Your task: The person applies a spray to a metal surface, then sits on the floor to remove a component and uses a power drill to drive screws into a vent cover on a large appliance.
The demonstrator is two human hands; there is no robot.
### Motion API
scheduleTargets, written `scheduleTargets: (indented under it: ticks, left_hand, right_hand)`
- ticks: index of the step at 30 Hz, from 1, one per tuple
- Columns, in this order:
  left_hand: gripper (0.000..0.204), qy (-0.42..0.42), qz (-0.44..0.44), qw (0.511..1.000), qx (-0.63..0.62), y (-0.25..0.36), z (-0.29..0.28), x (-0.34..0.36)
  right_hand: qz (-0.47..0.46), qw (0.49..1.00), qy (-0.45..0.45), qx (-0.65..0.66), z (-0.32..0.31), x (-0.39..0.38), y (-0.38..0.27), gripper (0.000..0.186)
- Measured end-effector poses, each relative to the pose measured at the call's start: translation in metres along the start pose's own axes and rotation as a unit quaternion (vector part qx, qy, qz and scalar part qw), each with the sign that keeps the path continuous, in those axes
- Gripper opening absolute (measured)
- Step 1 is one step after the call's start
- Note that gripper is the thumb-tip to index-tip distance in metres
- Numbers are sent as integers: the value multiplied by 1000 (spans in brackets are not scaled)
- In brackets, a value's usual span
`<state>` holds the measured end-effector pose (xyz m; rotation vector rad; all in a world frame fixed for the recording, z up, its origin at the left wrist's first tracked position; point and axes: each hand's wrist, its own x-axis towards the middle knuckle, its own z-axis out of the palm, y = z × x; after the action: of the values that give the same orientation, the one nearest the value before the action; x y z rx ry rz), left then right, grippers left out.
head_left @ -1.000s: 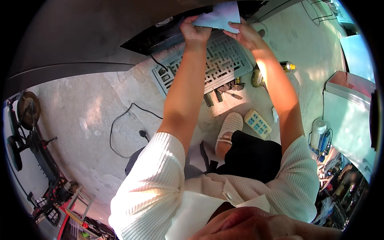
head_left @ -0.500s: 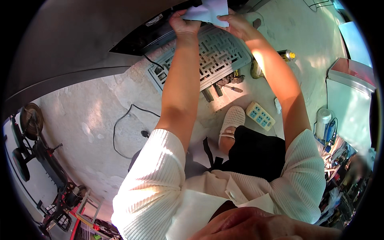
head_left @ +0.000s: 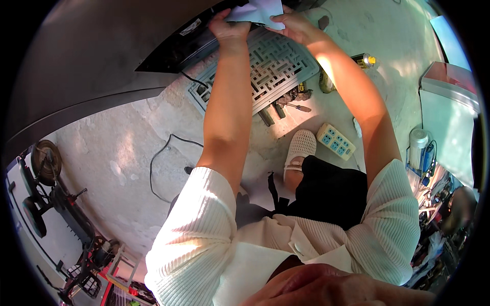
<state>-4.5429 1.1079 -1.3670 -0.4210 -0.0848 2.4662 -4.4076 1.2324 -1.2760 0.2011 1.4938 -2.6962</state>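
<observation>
Both hands are at the underside of a dark cabinet (head_left: pixel 92 46), in its black recessed opening (head_left: pixel 173 53). My left hand (head_left: pixel 228 28) has its fingers curled on the left end of a pale lilac-white flat sheet (head_left: pixel 255 11). My right hand (head_left: pixel 293 25) grips the sheet's right edge, thumb on top. The sheet's far part is cut off by the frame's top. Below them a grey slotted panel (head_left: pixel 280 61) lies on the concrete floor (head_left: pixel 117 132), with a black cord (head_left: pixel 191 80) running near it.
A screwdriver (head_left: pixel 301 107), a yellow-capped spray can (head_left: pixel 365 62) and a power strip (head_left: pixel 334 140) lie near my foot (head_left: pixel 301 150). A looped cable (head_left: pixel 153 168) is left of me, a scooter (head_left: pixel 66 214) farther left. A metal-topped appliance (head_left: pixel 449 127) and cluttered items stand right.
My hands and the sheet have moved left and up in the view, farther toward the top edge; the floor items have also shifted slightly in the picture.
</observation>
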Motion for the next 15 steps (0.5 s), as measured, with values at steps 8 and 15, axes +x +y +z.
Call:
scheduleTargets:
  ticks: [8,15]
  left_hand:
    - [52,23,-48,996,-72,-5,5,-6]
    - [34,119,-49,990,-51,-14,-10,5]
  right_hand:
    - [15,998,52,-29,6,1,-6,57]
    - [110,968,206,-92,-58,17,21,46]
